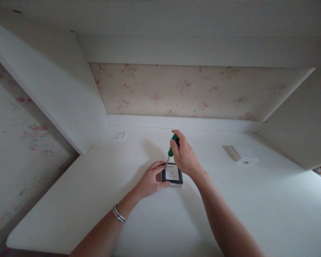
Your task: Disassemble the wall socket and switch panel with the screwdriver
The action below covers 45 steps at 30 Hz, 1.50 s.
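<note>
A power socket (172,172) with a white face and a dark inner frame sits in a white box on the white desk. My left hand (151,180) grips its left side, thumb along the near edge and fingers at the far left corner. In my right hand (186,154) is a screwdriver (171,150) with a green and black handle, held tilted above the socket. Its metal shaft reaches down to the left part of the dark frame, near the left fingertips. Whether the tip sits in a screw is too small to tell.
A small white square frame (120,136) lies at the back left of the desk (155,221). At the right is another white box (244,154). White panels (50,78) enclose the desk's sides, with a shelf (176,50) above and flowered wallpaper behind.
</note>
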Each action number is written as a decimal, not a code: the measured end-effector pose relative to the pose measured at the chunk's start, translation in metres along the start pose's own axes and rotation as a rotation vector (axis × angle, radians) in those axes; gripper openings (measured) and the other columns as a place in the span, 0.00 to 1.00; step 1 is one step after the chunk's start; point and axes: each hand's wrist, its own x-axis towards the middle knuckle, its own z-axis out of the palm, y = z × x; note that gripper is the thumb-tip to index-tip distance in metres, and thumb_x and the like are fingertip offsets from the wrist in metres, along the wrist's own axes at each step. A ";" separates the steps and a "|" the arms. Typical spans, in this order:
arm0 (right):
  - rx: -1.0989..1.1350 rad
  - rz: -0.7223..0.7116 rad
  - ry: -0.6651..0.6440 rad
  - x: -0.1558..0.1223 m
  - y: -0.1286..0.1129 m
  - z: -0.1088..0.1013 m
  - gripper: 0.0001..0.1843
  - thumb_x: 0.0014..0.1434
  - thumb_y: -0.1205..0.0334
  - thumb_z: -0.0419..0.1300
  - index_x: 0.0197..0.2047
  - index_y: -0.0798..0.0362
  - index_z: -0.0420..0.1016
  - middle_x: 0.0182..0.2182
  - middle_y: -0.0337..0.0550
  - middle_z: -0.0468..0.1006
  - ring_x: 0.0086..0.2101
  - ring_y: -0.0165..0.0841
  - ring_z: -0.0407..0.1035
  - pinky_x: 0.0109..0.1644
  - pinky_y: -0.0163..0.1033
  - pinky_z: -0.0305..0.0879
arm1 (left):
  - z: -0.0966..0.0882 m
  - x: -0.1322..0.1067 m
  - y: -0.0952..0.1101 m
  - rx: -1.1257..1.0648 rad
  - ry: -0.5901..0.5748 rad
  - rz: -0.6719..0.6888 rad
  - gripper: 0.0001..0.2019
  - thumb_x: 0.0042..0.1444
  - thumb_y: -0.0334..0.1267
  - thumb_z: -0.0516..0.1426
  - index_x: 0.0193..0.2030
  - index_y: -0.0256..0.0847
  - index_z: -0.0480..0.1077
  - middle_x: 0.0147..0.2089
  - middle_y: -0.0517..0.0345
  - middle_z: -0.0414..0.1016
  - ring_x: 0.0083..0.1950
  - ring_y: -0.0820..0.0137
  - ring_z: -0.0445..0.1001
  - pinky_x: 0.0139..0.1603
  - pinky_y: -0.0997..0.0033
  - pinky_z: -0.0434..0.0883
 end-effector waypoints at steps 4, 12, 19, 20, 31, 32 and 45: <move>0.001 0.012 -0.007 0.000 -0.001 -0.001 0.20 0.66 0.55 0.42 0.60 0.48 0.53 0.41 0.48 0.72 0.41 0.39 0.70 0.44 0.47 0.66 | 0.001 -0.001 -0.004 0.002 0.003 0.003 0.30 0.43 0.40 0.66 0.56 0.45 0.69 0.61 0.51 0.62 0.63 0.59 0.61 0.64 0.60 0.59; -0.012 0.005 0.021 0.000 0.003 0.002 0.20 0.66 0.56 0.42 0.60 0.49 0.53 0.41 0.49 0.72 0.41 0.38 0.70 0.45 0.47 0.66 | 0.002 -0.002 -0.006 0.016 0.022 0.007 0.30 0.43 0.41 0.67 0.56 0.44 0.69 0.61 0.51 0.63 0.63 0.59 0.61 0.65 0.59 0.59; -0.077 -0.053 -0.036 -0.001 -0.006 -0.002 0.21 0.66 0.57 0.42 0.61 0.49 0.51 0.45 0.51 0.71 0.38 0.38 0.70 0.41 0.46 0.67 | 0.002 -0.001 -0.002 0.014 0.024 0.018 0.29 0.43 0.40 0.67 0.54 0.44 0.70 0.61 0.50 0.63 0.62 0.59 0.61 0.64 0.59 0.59; -0.084 -0.068 -0.065 -0.001 -0.009 -0.003 0.21 0.66 0.57 0.42 0.61 0.49 0.50 0.45 0.50 0.71 0.38 0.38 0.70 0.40 0.45 0.67 | 0.002 -0.001 -0.002 0.010 0.026 0.018 0.28 0.43 0.40 0.67 0.53 0.44 0.70 0.61 0.50 0.63 0.62 0.58 0.61 0.64 0.58 0.59; -0.120 -0.104 -0.110 -0.004 -0.017 -0.006 0.25 0.63 0.52 0.50 0.61 0.48 0.52 0.44 0.49 0.73 0.35 0.38 0.72 0.37 0.43 0.67 | 0.003 -0.001 -0.003 0.005 0.046 0.015 0.27 0.42 0.42 0.67 0.51 0.44 0.71 0.61 0.51 0.63 0.63 0.57 0.60 0.65 0.56 0.58; -0.129 -0.094 -0.100 -0.004 -0.017 -0.006 0.25 0.62 0.51 0.51 0.60 0.48 0.53 0.42 0.49 0.74 0.35 0.39 0.72 0.36 0.43 0.67 | 0.003 -0.001 -0.003 0.009 0.046 0.008 0.27 0.42 0.42 0.67 0.52 0.44 0.71 0.61 0.51 0.63 0.63 0.57 0.60 0.65 0.56 0.58; -0.035 -0.080 -0.111 -0.003 -0.013 -0.006 0.24 0.63 0.62 0.46 0.61 0.50 0.45 0.51 0.53 0.66 0.38 0.36 0.70 0.40 0.44 0.68 | 0.000 0.000 -0.002 0.035 0.021 0.013 0.28 0.42 0.42 0.67 0.52 0.42 0.70 0.60 0.49 0.64 0.62 0.59 0.62 0.65 0.59 0.59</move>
